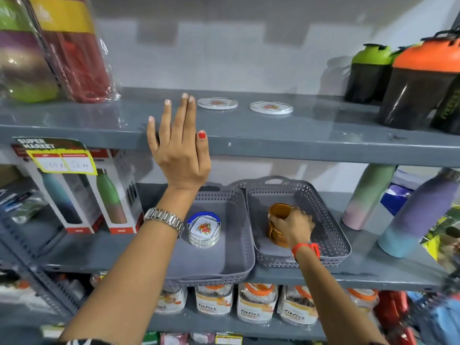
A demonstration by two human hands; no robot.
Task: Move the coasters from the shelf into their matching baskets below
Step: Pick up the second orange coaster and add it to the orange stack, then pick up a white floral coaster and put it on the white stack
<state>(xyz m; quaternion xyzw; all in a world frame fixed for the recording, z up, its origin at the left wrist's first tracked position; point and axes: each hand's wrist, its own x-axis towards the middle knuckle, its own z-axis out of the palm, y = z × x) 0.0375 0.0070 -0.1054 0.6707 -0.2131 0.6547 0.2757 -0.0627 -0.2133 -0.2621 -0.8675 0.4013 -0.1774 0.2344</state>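
Beside the flat, empty left hand (pixel 178 155): two white coasters (pixel 217 103); right hand (pixel 291 226) clasps amber coasters (pixel 278 221), liable to spill if released askew.

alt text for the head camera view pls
A person's left hand reaches open toward two white floral coasters on a grey shelf, while the right hand sets amber coasters into the right basket below.

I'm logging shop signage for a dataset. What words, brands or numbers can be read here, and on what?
"SUPER MARKET": on the shelf tag above the boxed bottles.
Handwritten prices on that tag's yellow part: too blurred to read for certain.
"Fit fixx", or close to it: on the orange-lidded jars on the bottom shelf; blurred.
Green lettering on the dark shaker at right: unreadable.
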